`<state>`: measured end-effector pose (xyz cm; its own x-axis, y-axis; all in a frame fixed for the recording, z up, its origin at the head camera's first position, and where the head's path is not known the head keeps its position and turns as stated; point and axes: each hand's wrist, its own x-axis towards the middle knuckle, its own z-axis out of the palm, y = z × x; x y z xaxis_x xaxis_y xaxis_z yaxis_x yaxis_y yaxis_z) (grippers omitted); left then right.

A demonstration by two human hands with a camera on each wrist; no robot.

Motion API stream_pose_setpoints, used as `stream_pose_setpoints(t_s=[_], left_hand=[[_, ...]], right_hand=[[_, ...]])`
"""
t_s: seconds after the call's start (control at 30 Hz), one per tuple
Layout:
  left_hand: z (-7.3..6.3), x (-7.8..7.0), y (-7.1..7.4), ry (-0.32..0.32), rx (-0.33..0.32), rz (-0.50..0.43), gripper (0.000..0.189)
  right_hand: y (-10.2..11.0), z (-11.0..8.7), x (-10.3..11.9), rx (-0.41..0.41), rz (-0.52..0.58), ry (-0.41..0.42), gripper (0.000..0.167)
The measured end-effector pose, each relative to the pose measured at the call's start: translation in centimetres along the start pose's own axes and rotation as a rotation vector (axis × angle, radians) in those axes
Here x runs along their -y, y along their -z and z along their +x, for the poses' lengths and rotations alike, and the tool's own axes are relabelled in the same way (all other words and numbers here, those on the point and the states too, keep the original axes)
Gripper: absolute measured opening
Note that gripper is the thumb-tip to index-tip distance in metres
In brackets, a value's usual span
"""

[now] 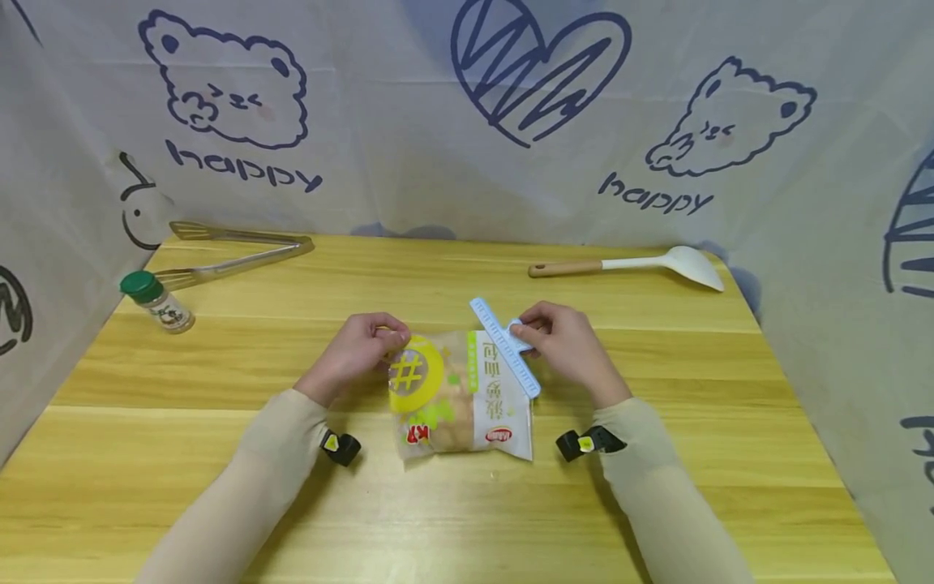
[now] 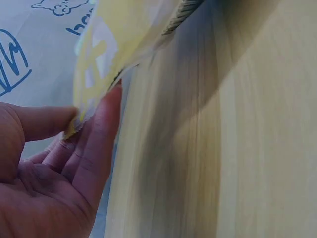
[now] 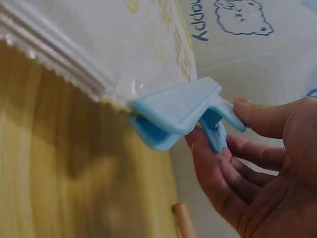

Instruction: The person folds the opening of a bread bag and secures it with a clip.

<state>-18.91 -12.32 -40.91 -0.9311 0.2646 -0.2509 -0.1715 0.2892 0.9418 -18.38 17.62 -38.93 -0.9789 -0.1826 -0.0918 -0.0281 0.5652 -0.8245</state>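
Note:
A clear plastic snack bag with yellow, green and white print lies in front of me, its pale contents showing through. My left hand pinches its upper left corner. In the left wrist view, the thumb and fingers of the left hand meet on the yellow edge of the bag. A light blue sealing clip sits slanted across the bag's upper right corner. My right hand holds the clip's handles between thumb and fingers. The right wrist view has the bag's corner between the two bars of the clip.
Metal tongs lie spread at the back left, near a green-capped shaker jar. A white spatula with a wooden handle lies at the back right. Printed cloth hangs around the wooden table.

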Motion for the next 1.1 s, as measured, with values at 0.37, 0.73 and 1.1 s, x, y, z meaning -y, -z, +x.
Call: stream_pose_setpoints(t_s=[0.37, 0.73, 1.1], left_hand=[[1.0, 0.9, -0.1, 0.05, -0.03, 0.056, 0.02], [1.2, 0.7, -0.4, 0.078, -0.033, 0.09, 0.021], [1.3, 1.1, -0.4, 0.072, -0.006, 0.116, 0.025]], right_hand=[[-0.9, 1.0, -1.2, 0.031, -0.153, -0.063, 0.03], [-1.1, 1.3, -2.0, 0.045, -0.17, -0.082, 0.028], [-1.0, 1.2, -3.0, 0.081, -0.22, -0.039, 0.026]])
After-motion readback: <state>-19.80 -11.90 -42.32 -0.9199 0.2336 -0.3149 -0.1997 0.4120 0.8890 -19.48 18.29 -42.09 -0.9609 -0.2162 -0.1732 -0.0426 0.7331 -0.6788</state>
